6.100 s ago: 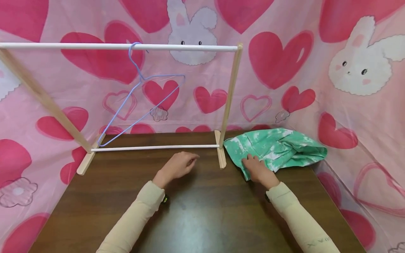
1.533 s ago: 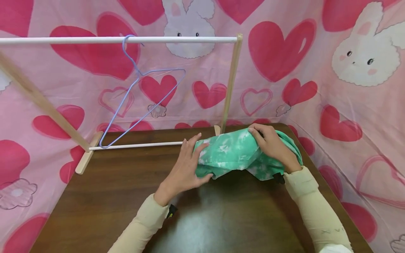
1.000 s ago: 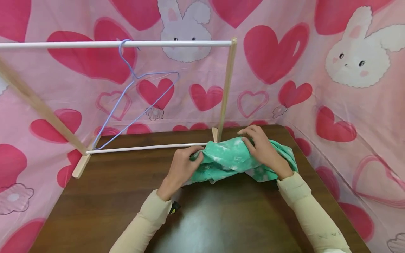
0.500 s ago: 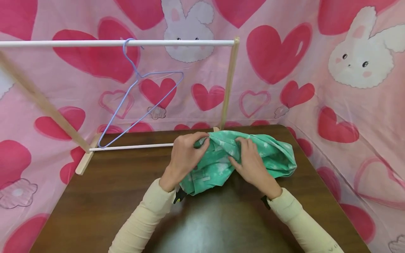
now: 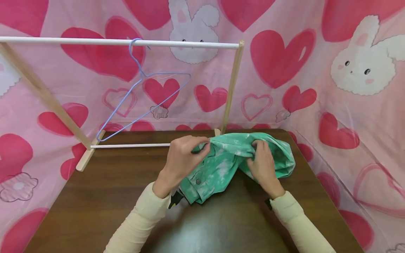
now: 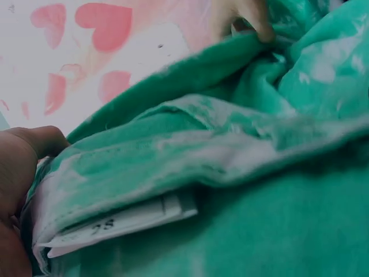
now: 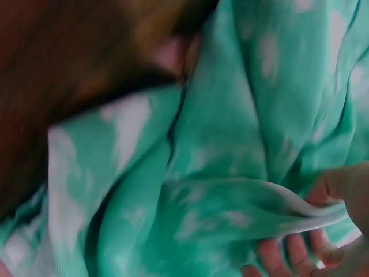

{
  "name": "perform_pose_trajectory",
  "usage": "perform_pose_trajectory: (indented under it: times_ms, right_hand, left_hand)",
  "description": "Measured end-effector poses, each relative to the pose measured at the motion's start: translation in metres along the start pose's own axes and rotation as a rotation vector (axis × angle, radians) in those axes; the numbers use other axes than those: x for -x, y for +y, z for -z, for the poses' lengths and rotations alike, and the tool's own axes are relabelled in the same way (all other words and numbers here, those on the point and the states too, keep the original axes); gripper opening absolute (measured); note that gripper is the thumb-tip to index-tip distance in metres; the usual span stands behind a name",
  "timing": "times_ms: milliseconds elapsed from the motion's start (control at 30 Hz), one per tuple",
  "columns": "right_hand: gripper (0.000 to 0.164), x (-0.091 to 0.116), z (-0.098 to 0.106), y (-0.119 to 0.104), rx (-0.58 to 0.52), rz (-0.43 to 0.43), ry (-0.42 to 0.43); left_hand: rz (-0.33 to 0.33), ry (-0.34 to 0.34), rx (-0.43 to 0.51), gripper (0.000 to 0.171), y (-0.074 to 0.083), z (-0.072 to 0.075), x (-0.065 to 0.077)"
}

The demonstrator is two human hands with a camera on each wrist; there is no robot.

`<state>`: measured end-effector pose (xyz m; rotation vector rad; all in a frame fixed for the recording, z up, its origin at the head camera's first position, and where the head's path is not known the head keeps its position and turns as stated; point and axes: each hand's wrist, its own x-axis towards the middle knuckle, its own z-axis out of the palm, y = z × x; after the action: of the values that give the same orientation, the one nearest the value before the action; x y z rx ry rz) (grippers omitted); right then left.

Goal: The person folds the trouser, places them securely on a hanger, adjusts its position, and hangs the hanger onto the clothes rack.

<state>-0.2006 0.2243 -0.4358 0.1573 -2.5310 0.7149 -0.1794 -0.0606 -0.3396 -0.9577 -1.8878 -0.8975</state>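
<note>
A green-and-white tie-dye garment [image 5: 222, 168] lies bunched over the table's right half, with a dark round button [image 5: 198, 181] on its near left part. At its upper left edge, my left hand [image 5: 183, 156] pinches the fabric between thumb and fingers. The left wrist view shows a white printed label [image 6: 124, 225] under a stitched band near that hand. My right hand [image 5: 264, 164] holds a fold further right; in the right wrist view its thumb and fingers pinch a long fabric edge [image 7: 282, 210].
Behind the garment stands a rack with wooden posts [image 5: 232, 88] and a white top rod [image 5: 95, 41]. A blue wire hanger [image 5: 126, 95] hangs from the rod. The dark wooden table [image 5: 120, 182] meets a pink heart-print cloth backdrop [image 5: 275, 102].
The garment, flat at the right at first, has been pulled left and gathered. The left hand has come to grip its edge; the right hand has shifted right along it since half a second ago.
</note>
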Motion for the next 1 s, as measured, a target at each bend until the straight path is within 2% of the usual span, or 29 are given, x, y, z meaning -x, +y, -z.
perform_pose_trajectory:
  times_ms: [67,133,333,433,600,800,900,1000]
  right_hand:
    - [0.027,-0.002,0.009,0.004,-0.026,0.0,0.051]
    - [0.023,-0.006,0.02,0.005,-0.045,-0.002,0.089]
    - [0.038,-0.02,0.056,0.002,-0.099,0.008,0.192]
    - [0.039,-0.025,0.069,0.0,-0.116,0.032,0.242]
    - [0.038,-0.031,0.082,-0.004,-0.152,0.091,0.272]
    - [0.031,-0.038,0.095,-0.001,-0.197,0.16,0.302]
    - [0.031,-0.043,0.102,0.0,-0.183,0.206,0.289]
    - [0.036,-0.048,0.109,0.001,-0.175,0.244,0.256]
  left_hand:
    - [-0.028,0.014,0.001,0.004,0.002,0.007,-0.002]
    - [-0.049,0.034,0.011,0.005,0.004,0.014,-0.005]
    - [-0.102,0.109,0.013,0.016,0.006,0.036,-0.013]
    - [-0.117,0.131,-0.001,0.021,0.004,0.048,-0.015]
    - [-0.106,0.189,-0.027,0.017,0.0,0.062,-0.012]
    - [-0.058,0.325,-0.036,0.013,-0.004,0.076,-0.008]
    - [-0.028,0.376,-0.042,0.011,-0.006,0.087,-0.008]
    - [-0.01,0.447,-0.052,0.019,-0.008,0.1,-0.007]
